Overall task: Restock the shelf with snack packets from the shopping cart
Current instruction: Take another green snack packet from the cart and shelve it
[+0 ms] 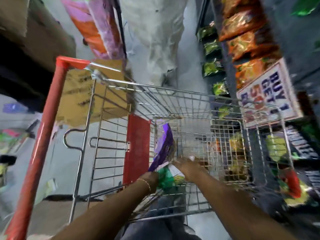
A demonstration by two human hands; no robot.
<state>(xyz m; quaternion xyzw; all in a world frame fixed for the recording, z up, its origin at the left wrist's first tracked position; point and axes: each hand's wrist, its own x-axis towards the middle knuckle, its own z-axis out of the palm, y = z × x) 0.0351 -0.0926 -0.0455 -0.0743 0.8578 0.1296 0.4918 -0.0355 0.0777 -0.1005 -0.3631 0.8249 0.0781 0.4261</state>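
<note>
Both hands reach into the cart [173, 94]: the left hand [151, 179] grips a green packet [165, 177], the right hand [187, 168] touches it beside a purple packet [163, 148].

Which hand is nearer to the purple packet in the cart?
Left. The left hand is right at the purple packet's lower end; the right hand lies further to its right, over the green packet.

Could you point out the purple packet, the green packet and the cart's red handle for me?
purple packet [163, 146]: head view, on its purple face inside the cart.
green packet [165, 176]: head view, on the green part between the two hands.
red handle [43, 123]: head view, midway along the red bar.
</note>
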